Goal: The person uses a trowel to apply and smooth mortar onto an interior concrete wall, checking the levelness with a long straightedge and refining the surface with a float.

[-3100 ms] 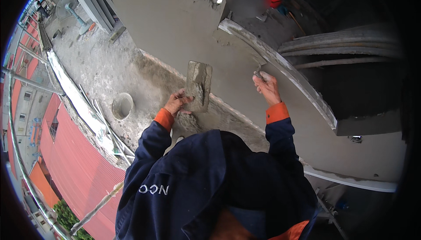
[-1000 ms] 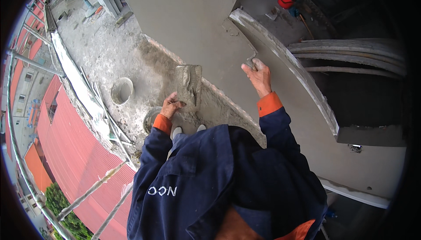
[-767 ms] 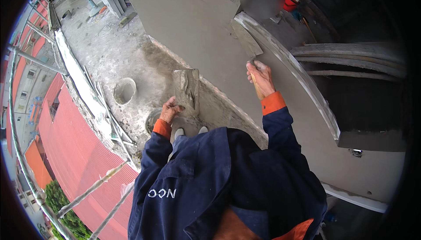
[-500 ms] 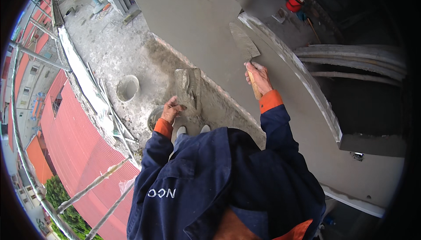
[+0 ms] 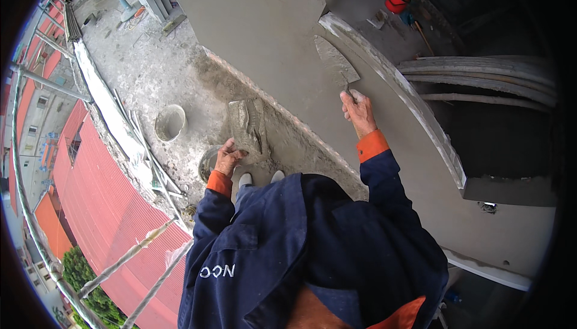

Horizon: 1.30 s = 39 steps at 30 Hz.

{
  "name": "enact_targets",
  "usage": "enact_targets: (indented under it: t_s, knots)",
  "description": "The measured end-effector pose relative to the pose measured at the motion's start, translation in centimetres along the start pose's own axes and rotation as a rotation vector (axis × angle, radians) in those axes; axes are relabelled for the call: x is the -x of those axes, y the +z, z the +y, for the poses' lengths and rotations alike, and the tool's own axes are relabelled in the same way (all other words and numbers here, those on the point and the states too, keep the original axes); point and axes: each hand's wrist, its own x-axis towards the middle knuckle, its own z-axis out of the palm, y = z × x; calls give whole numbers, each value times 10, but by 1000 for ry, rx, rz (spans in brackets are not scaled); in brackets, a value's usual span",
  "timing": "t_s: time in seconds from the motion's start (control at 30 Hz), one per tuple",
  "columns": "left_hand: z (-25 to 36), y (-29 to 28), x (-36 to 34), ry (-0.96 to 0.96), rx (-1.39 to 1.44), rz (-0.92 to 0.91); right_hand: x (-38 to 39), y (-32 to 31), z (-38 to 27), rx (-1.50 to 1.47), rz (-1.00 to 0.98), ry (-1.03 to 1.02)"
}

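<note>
My right hand [image 5: 359,114] is closed around the handle of a pointed trowel [image 5: 335,61]. The trowel's blade lies on or close to the smooth grey plastered wall [image 5: 264,34]. Lower and to the left, my left hand [image 5: 228,158] grips the near edge of a mortar-caked hawk [image 5: 245,126]. A ridged lump of grey mortar [image 5: 258,121] sits along the hawk's right side. The hawk's underside and grip are hidden.
A pale bucket [image 5: 171,123] stands on the rough concrete floor, with another bucket [image 5: 208,162] partly behind my left hand. Poles [image 5: 150,149] lie along the floor's left edge, above a red roof [image 5: 102,179]. An opening right of the wall shows a red bucket [image 5: 397,1].
The hawk has moved slightly left and turned in my left hand. My right hand has shifted its hold, so the wooden handle is now covered; the blade has tilted a little.
</note>
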Motion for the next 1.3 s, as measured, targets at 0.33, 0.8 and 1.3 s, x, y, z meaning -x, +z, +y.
enact_targets:
  t_s: [0.33,0.8,1.3]
  knots:
    - [-5,8,-13,-16,-60,-41,-27,20,38,155,-32,100]
    - [-10,3,-5,-21,4,10,-63,31,28,351,139,-138]
    - [-6,2,10,2,84,22,-62,50,-20,259,58,-80]
